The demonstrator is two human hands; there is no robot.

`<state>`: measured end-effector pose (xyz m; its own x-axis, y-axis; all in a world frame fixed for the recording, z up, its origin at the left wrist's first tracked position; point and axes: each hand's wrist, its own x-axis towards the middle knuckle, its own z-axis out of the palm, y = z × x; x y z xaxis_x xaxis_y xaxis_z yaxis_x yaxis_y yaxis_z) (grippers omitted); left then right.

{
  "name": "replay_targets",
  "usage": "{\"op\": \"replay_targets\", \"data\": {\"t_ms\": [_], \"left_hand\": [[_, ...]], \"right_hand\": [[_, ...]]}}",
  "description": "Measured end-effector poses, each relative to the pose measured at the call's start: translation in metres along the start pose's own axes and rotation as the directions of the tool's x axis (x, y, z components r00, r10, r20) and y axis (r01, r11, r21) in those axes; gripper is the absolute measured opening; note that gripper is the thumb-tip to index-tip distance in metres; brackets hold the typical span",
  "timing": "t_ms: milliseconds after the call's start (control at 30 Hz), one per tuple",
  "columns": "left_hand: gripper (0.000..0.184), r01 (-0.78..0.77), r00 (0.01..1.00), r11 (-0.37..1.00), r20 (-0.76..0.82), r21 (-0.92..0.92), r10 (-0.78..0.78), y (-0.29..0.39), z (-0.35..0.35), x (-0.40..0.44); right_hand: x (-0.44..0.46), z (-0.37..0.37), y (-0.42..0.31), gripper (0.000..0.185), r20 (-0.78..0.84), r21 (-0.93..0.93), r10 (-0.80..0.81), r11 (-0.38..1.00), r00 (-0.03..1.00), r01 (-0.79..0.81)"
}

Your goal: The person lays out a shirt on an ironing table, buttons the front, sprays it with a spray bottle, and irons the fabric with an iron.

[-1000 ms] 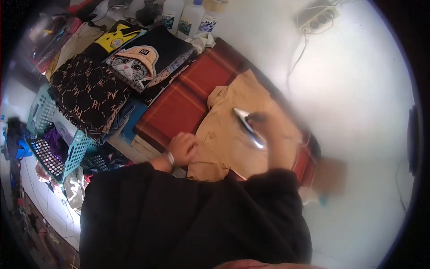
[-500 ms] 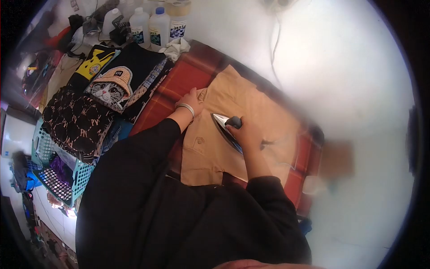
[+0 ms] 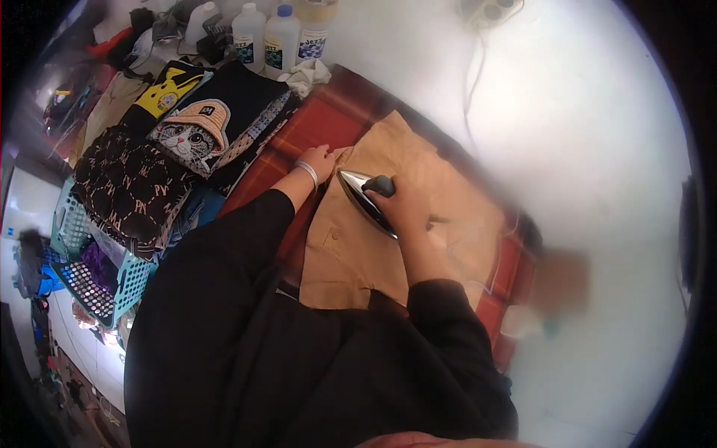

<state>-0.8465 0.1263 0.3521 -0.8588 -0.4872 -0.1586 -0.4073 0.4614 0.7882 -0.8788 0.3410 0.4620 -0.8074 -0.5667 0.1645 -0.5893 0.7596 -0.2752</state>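
A tan garment (image 3: pixel 351 261) lies spread on a red plaid cloth (image 3: pixel 310 112), with a small round detail like a button on its near left part. My right hand (image 3: pixel 399 200) is wrapped around the dark handle of a clothes iron (image 3: pixel 357 187). The iron's soleplate rests on the garment, its tip pointing to the upper left. At the garment's left edge, my left hand (image 3: pixel 317 160) has its fingers closed on the fabric, just beyond the iron's tip. A bracelet circles that wrist.
Folded clothes, including a black one with a cat print (image 3: pixel 190 134), are stacked at left above a green basket (image 3: pixel 134 287). White bottles (image 3: pixel 281 45) and a crumpled white cloth (image 3: pixel 308 75) stand behind. A white wall (image 3: pixel 553 134) with a socket (image 3: pixel 493 9) borders the right.
The iron in my right hand has slid up and left over the garment, closer to my left hand. My left hand stays at the garment's edge. The camera view has shifted slightly.
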Motion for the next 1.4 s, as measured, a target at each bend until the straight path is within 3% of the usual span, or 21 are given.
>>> {"op": "replay_targets", "data": {"t_ms": [67,133,200,300,400,533,567,600,667,733,800,867,933,1100,1200,1300,1400], "left_hand": [[0.043,-0.077,0.937,0.997,-0.341,0.022,0.08,0.001,0.003,-0.027],[0.036,-0.014,0.969,1.0,-0.248,-0.007,0.012,0.006,0.001,-0.07],[0.034,0.085,0.996,0.993,-0.022,0.083,-0.083,0.014,-0.008,-0.115],[0.035,0.074,0.996,0.986,0.042,0.147,-0.081,0.006,-0.006,-0.143],[0.035,0.05,0.987,0.975,0.137,0.215,-0.081,0.006,-0.009,-0.146],[0.031,0.025,0.999,0.996,0.04,0.087,-0.029,-0.001,-0.004,-0.153],[0.028,0.128,0.986,0.991,0.109,-0.037,-0.123,-0.001,-0.007,-0.154],[0.026,0.235,0.96,0.96,0.187,-0.15,-0.206,-0.001,-0.008,-0.155],[0.024,0.24,0.964,0.95,0.168,-0.201,-0.208,-0.005,-0.004,-0.157],[0.023,0.24,0.967,0.939,0.144,-0.247,-0.209,-0.01,-0.003,-0.156],[0.024,0.126,0.988,0.975,0.116,-0.181,-0.106,-0.014,-0.003,-0.156],[0.024,0.14,0.984,0.967,0.138,-0.212,-0.112,-0.014,-0.005,-0.157],[0.024,0.152,0.981,0.957,0.154,-0.247,-0.117,-0.014,-0.006,-0.159],[0.023,0.093,0.991,0.979,0.109,-0.182,-0.074,-0.015,-0.006,-0.161],[0.023,-0.015,0.999,0.994,0.038,-0.107,0.019,-0.016,-0.007,-0.163],[0.024,0.021,0.997,0.993,0.078,-0.113,-0.012,-0.016,-0.006,-0.162],[0.024,-0.05,0.999,0.994,0.011,-0.094,0.051,-0.018,-0.005,-0.163]], "right_hand": [[0.009,-0.001,-0.008,0.044,0.063,-0.039,-0.006,0.999,0.998,0.008],[0.017,-0.002,-0.009,0.044,0.079,-0.048,0.002,0.999,0.997,0.002],[0.022,-0.001,-0.007,0.044,0.093,-0.05,0.018,0.999,0.995,-0.014],[0.024,-0.004,0.007,0.044,0.063,0.038,-0.002,0.999,0.998,-0.001],[0.025,-0.019,0.008,0.043,0.087,0.029,-0.133,0.991,0.987,0.131],[0.021,-0.028,-0.007,0.04,0.237,-0.068,-0.401,0.902,0.885,0.427],[0.023,-0.027,-0.012,0.038,0.283,-0.079,-0.495,0.842,0.822,0.534],[0.028,-0.019,-0.01,0.038,0.29,-0.082,-0.497,0.839,0.818,0.539],[0.042,0.002,-0.005,0.044,0.312,-0.117,-0.656,0.691,0.687,0.713],[0.058,0.003,-0.005,0.043,0.348,-0.092,-0.676,0.665,0.65,0.741],[0.072,0.003,-0.003,0.043,0.385,-0.063,-0.69,0.643,0.613,0.763],[0.081,0.004,-0.002,0.043,0.306,-0.082,-0.76,0.579,0.574,0.811],[0.082,0.003,-0.004,0.044,0.327,-0.062,-0.746,0.595,0.58,0.801],[0.077,0.008,-0.006,0.038,0.298,-0.093,-0.853,0.421,0.428,0.902],[0.078,0.01,-0.001,0.039,0.306,-0.11,-0.822,0.47,0.48,0.876],[0.085,0.012,0.004,0.041,0.201,-0.058,-0.844,0.496,0.497,0.866],[0.092,0.016,0.003,0.044,0.252,-0.034,-0.781,0.583,0.571,0.812]]}}
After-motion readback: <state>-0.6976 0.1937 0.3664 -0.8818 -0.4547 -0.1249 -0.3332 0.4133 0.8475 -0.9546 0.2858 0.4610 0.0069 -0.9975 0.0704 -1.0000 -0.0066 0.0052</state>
